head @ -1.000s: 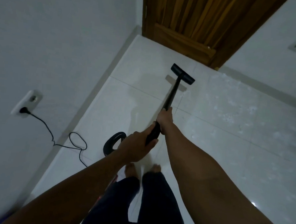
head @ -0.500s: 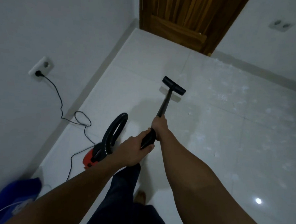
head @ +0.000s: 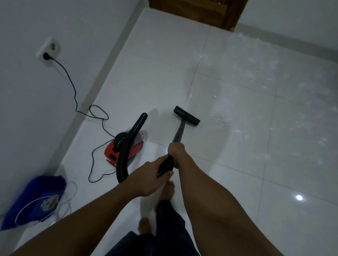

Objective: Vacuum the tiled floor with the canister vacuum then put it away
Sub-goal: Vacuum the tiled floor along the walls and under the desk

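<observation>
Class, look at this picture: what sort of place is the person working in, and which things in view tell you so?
Most likely a room in a home: a glossy white tiled floor, a wooden door in the far wall, and a wall socket powering a small red canister vacuum.

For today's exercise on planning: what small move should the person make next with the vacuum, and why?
Probably push the nozzle forward and right: white dust lies just beyond it, while the tiles nearer the left wall look clean. Both hands already hold the tube.

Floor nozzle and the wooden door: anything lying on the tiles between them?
Head view: no objects between the floor nozzle and the wooden door, only bare tiled floor. The white debris is scattered off to the right of that line.
</observation>
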A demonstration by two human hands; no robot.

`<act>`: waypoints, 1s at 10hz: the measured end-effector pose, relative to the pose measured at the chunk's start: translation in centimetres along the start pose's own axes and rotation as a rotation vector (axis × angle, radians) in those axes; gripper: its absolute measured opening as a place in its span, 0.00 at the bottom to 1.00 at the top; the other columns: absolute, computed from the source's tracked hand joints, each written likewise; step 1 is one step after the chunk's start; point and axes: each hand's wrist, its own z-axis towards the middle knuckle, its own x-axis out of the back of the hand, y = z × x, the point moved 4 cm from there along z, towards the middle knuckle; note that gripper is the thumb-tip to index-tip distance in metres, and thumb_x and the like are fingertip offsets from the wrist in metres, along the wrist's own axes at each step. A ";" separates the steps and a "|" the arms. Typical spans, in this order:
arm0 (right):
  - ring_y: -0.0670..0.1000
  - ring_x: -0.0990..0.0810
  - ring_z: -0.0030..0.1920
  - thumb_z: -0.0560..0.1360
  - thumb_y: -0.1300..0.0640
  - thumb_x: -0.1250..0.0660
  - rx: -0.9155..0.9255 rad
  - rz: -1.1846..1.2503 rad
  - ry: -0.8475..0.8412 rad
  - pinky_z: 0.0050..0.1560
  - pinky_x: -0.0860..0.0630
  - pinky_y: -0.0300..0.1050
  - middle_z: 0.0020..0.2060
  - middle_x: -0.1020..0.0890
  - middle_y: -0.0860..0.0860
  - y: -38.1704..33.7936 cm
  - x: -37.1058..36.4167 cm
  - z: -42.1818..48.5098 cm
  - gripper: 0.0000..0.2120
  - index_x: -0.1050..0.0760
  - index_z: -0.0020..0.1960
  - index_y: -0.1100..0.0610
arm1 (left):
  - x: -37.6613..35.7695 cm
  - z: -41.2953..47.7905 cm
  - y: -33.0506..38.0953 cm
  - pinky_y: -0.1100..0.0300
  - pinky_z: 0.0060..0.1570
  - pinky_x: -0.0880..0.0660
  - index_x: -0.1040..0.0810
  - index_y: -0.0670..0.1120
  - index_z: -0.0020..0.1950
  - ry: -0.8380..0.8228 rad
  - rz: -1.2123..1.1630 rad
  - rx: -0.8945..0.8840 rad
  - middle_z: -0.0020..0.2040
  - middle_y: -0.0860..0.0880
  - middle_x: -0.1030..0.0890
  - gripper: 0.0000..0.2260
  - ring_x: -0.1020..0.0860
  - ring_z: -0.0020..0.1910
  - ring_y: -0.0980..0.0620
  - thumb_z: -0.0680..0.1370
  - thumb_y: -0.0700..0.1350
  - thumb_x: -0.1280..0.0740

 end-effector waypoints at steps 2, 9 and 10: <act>0.48 0.28 0.35 0.81 0.60 0.44 0.050 0.076 -0.061 0.35 0.28 0.44 0.38 0.29 0.50 7.5 -2.1 -4.6 0.08 0.32 0.43 0.54 | -3.5 -6.0 -1.8 0.63 0.34 0.27 0.36 0.54 0.76 -0.042 -0.018 0.006 0.37 0.54 0.21 0.24 0.22 0.30 0.58 0.81 0.54 0.36; 0.54 0.24 0.39 0.81 0.54 0.49 -0.008 0.196 -0.010 0.39 0.18 0.47 0.52 0.25 0.56 14.5 0.6 1.5 0.26 0.44 0.78 0.45 | -12.9 -4.1 -1.3 0.62 0.44 0.24 0.52 0.52 0.82 -0.195 0.072 0.156 0.56 0.45 0.17 0.32 0.19 0.44 0.52 0.83 0.55 0.40; 0.53 0.24 0.37 0.83 0.55 0.49 0.005 0.170 -0.021 0.30 0.22 0.43 0.56 0.24 0.59 12.1 3.7 2.8 0.26 0.49 0.80 0.44 | -13.7 -0.4 -0.3 0.56 0.45 0.20 0.57 0.56 0.82 -0.178 0.061 0.177 0.50 0.47 0.17 0.34 0.18 0.41 0.51 0.82 0.57 0.40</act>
